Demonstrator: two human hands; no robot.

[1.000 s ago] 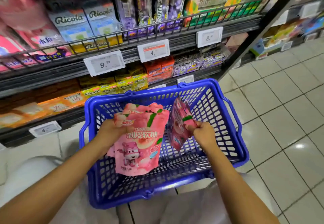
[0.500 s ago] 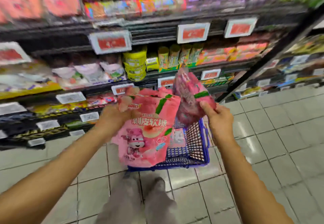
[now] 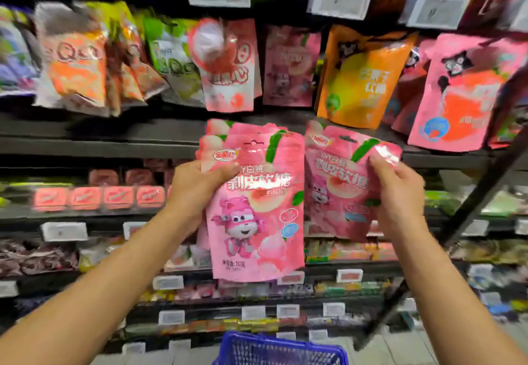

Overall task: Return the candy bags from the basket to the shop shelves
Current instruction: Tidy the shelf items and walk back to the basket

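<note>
From the head camera, your left hand (image 3: 197, 190) gripped a stack of pink candy bags (image 3: 257, 207) by their upper left edge, thumb curled over the front one. Your right hand (image 3: 397, 193) pinched a single pink candy bag (image 3: 337, 182) at its upper right corner. Both were held up in front of the shop shelves (image 3: 100, 139), just below the hanging row of pouches (image 3: 291, 67). The blue basket (image 3: 280, 349) sat at the bottom edge, its contents hidden

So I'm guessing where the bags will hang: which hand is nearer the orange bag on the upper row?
Right. The right hand, holding a pink candy bag, sits just below the orange bag; the left hand, gripping its pink stack, is lower-left, farther away.
</note>
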